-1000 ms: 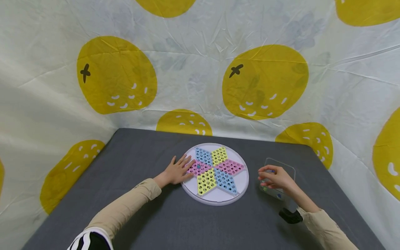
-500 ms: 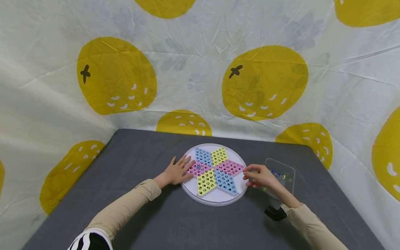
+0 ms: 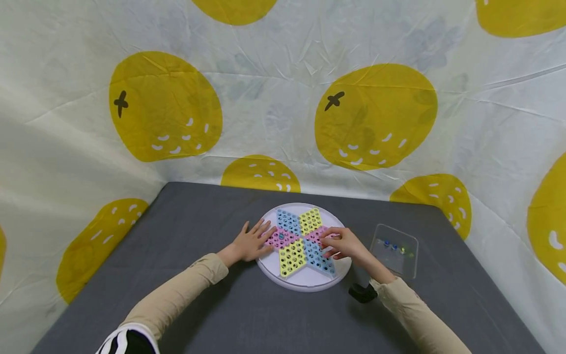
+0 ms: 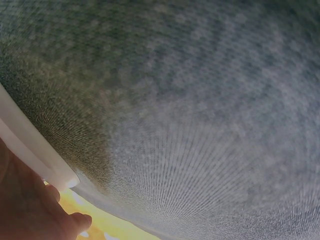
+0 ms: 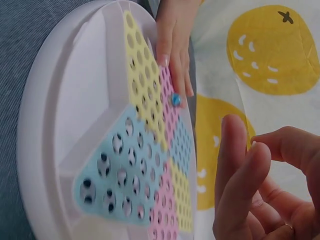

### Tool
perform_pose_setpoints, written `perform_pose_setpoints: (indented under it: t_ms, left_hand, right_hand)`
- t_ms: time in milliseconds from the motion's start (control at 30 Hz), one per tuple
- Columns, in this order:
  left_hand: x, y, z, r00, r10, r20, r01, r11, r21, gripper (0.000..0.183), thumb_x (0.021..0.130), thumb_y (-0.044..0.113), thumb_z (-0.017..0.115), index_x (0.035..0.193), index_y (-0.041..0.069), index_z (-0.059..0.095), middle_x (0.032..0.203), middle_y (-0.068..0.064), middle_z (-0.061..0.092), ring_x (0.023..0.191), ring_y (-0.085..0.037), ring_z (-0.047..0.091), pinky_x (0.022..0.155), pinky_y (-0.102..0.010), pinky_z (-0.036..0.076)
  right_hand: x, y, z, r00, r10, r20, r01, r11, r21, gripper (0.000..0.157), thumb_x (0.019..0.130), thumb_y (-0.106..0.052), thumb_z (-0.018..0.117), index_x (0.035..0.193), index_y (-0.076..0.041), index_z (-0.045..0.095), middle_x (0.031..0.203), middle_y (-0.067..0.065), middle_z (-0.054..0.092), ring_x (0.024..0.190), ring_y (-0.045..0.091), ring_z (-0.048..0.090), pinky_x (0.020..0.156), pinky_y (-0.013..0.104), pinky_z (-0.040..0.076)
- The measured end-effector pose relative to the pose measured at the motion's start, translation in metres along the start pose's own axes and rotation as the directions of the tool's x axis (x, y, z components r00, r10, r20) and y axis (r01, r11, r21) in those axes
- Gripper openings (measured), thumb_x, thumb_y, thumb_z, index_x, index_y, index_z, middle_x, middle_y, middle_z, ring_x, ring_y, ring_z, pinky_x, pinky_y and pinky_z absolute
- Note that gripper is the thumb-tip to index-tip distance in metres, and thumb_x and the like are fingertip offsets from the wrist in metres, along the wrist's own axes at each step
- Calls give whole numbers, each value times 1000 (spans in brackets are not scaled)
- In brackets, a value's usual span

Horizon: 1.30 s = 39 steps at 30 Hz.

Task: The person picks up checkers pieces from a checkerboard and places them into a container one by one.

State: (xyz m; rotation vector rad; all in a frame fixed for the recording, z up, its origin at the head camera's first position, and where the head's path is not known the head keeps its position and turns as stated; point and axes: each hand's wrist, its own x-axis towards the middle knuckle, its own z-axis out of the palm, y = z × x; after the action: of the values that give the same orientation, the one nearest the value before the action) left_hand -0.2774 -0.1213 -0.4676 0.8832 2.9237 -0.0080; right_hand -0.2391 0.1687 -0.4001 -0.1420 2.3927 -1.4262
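A round white Chinese checkers board (image 3: pixel 309 282) bears a star of pink, blue and yellow hole plates. My left hand (image 3: pixel 252 242) rests with spread fingers on its left rim; part of that hand shows at the lower left of the left wrist view. One blue-green marble (image 5: pixel 175 99) sits in the left pink plate, near those fingers. Over the right pink and blue plates is my right hand (image 3: pixel 347 245), fingers bent. In the right wrist view its thumb and a fingertip (image 5: pixel 257 150) come together; I cannot tell whether a marble is between them.
A clear plastic box (image 3: pixel 417 260) stands right of the board, holding several blue and yellow-green marbles (image 3: pixel 394 247). My right forearm covers its near left corner. Dark grey cloth (image 3: pixel 265 319) covers the table; white fabric with yellow fruit prints hangs behind and beside it.
My right hand has moved left from over the clear box to over the right half of the board, uncovering marbles in the box. My left hand stays where it was.
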Motion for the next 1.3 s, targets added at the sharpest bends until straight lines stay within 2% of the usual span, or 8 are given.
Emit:
perform_pose_setpoints:
  t_ms: [367,600,767,800,900,1000,1033,1300]
  left_hand:
    - [1,0,0,1000,7,-13,-7,1000,-22,63,92,53,30,144,21,17,151,-5,14,140,-27,8,105,-59,11]
    - [4,-2,5,1000,-5,2,5,1000,-5,63,91,55,26,144,24,12,152,-3,11,140,-26,5,106,-58,8]
    - [3,-4,7,999,17,-31,-19,998,-56,63,90,58,22,144,27,11,152,-3,11,140,-25,3,106,-58,6]
    - [5,-8,13,998,33,-60,-38,997,-71,64,89,61,18,144,29,9,152,-1,8,140,-24,0,105,-59,4]
    - [4,-7,11,997,41,-64,-47,994,-94,65,89,62,17,144,30,8,152,-1,8,140,-23,-1,105,-60,3]
    - [4,-6,11,998,33,-53,-37,997,-67,63,91,59,20,144,27,11,152,-2,9,140,-24,1,105,-60,5]
    - [1,-2,3,1000,17,-26,-18,998,-57,62,92,55,25,144,23,15,151,-4,13,140,-26,5,105,-59,8]
    - [1,1,0,1000,-8,-1,8,1000,-3,61,92,51,30,144,23,16,151,-3,15,140,-25,8,105,-59,12]
  right_hand:
    - [23,-14,32,998,-5,66,2,999,38,31,87,-20,56,109,1,56,92,19,67,61,17,66,51,25,48]
    - [32,-21,51,999,14,52,-14,1000,-4,27,85,-20,58,106,-3,60,89,15,69,65,21,67,50,27,49]
    - [38,-22,61,999,9,35,-8,1000,-31,23,84,-20,60,102,-6,62,86,13,69,61,18,66,52,28,51]
    - [39,-22,63,999,9,33,-8,999,-31,23,84,-21,60,101,-6,62,86,13,69,62,18,67,53,29,51]
    - [43,-22,67,999,12,34,-11,1000,-15,23,84,-19,60,101,-5,62,88,14,69,63,20,67,54,30,52]
    - [47,-20,70,999,24,33,-24,1000,4,23,84,-18,60,103,-4,62,89,13,69,63,20,67,53,29,52]
    - [49,-19,71,999,29,27,-29,1000,3,23,84,-18,60,103,-4,62,88,13,69,63,19,67,53,28,51]
    - [61,-18,77,998,57,-31,-57,998,1,22,83,-18,61,101,-7,63,83,11,69,58,13,64,51,25,50]
